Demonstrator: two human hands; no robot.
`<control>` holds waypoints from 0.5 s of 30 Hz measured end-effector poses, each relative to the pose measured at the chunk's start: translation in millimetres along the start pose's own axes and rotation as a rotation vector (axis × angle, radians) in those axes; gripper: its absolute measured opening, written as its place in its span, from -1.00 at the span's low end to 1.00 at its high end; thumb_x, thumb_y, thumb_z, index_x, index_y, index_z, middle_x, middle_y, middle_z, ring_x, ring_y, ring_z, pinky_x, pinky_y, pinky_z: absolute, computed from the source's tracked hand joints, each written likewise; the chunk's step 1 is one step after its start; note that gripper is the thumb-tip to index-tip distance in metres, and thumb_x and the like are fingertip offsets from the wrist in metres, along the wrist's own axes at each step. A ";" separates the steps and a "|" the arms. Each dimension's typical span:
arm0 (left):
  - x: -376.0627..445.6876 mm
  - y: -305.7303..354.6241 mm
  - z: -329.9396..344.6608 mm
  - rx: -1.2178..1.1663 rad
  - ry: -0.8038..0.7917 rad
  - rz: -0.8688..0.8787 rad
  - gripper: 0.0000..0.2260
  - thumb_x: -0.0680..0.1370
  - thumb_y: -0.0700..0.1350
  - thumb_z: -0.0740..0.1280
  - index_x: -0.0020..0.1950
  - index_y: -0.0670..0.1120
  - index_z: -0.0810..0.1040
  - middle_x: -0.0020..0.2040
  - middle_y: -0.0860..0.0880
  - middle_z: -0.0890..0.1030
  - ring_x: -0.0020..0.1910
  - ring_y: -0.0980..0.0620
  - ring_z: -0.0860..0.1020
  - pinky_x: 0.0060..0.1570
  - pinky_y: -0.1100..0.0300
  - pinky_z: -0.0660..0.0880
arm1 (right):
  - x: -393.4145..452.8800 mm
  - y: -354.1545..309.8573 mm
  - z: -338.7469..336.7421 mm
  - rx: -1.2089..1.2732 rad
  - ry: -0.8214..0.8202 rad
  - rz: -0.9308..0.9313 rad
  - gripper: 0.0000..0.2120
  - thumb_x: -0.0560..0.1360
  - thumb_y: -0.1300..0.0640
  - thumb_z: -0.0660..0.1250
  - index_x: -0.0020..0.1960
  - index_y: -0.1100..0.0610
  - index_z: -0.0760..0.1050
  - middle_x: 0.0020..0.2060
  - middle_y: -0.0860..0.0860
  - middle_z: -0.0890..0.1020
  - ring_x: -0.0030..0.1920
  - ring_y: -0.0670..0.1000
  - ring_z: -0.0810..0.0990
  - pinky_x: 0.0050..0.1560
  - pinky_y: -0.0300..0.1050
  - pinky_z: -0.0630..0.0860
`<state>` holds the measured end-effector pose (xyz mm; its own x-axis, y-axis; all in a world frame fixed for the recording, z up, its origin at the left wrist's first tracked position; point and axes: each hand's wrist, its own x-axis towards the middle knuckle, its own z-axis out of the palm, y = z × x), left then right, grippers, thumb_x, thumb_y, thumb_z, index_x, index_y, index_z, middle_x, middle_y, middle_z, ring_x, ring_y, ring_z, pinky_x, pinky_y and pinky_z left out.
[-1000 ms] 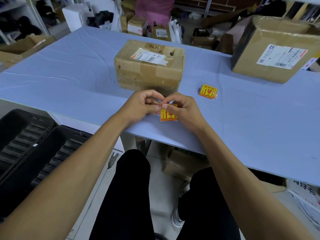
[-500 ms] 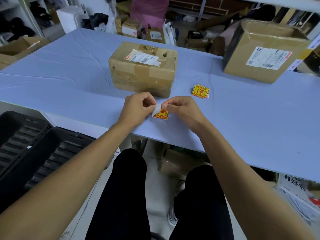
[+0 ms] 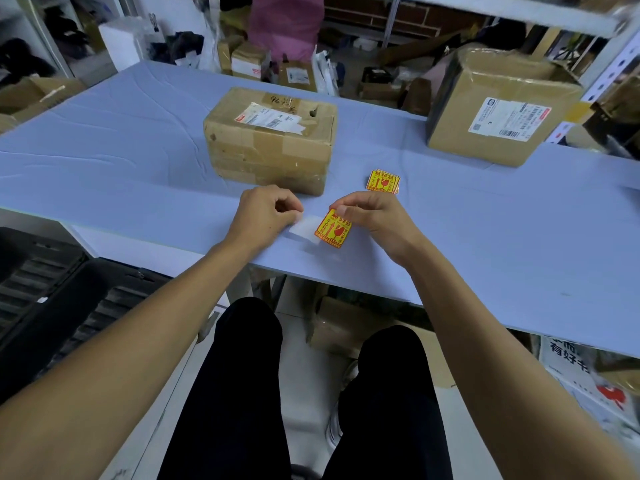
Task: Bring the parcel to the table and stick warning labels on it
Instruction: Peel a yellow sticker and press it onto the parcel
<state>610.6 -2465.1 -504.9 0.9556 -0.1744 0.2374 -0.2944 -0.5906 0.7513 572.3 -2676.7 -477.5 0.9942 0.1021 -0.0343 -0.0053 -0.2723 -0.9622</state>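
Parcel (image 3: 270,140): sitting on desk (image 3: 104,168), just beyond your hands. Warning label (image 3: 333,229) now coming free of white backing (image 3: 306,227); right hand (image 3: 375,216) fingers pinching label, left hand (image 3: 265,213) fingers pinching backing. Sticking likely coming next. Spare labels (image 3: 383,181) waiting nearby.

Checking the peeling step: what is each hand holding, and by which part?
The right hand pinches the yellow warning label at its top edge. The left hand pinches the white backing paper at its near-left end.
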 end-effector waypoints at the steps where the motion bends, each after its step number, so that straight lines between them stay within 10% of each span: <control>1: 1.3 -0.6 0.4 -0.001 -0.002 -0.003 -0.95 0.46 -0.19 0.48 -0.10 -0.10 0.72 -0.13 -0.02 0.64 -0.19 0.10 0.55 -0.16 0.36 0.44 | 0.0 0.2 -1.0 -0.006 -0.011 0.002 -0.90 0.55 0.25 0.36 -0.03 0.17 0.67 -0.10 0.09 0.69 -0.09 -0.07 0.63 0.05 -0.24 0.51; 15: -2.8 22.5 1.2 -0.302 -0.255 -0.124 -0.91 0.48 -0.16 0.49 -0.04 -0.13 0.72 -0.26 0.03 0.67 -0.41 0.34 0.55 -0.39 0.48 0.40 | 3.0 -5.0 0.7 -0.166 -0.080 -0.060 -0.87 0.56 0.26 0.35 0.01 0.17 0.67 -0.03 0.29 0.68 -0.10 0.00 0.59 -0.08 -0.25 0.48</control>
<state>601.3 -2478.8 -489.4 0.9443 -0.3290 0.0020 -0.1301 -0.3680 0.9207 575.3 -2674.4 -473.0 0.9803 0.1974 -0.0057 0.0786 -0.4166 -0.9057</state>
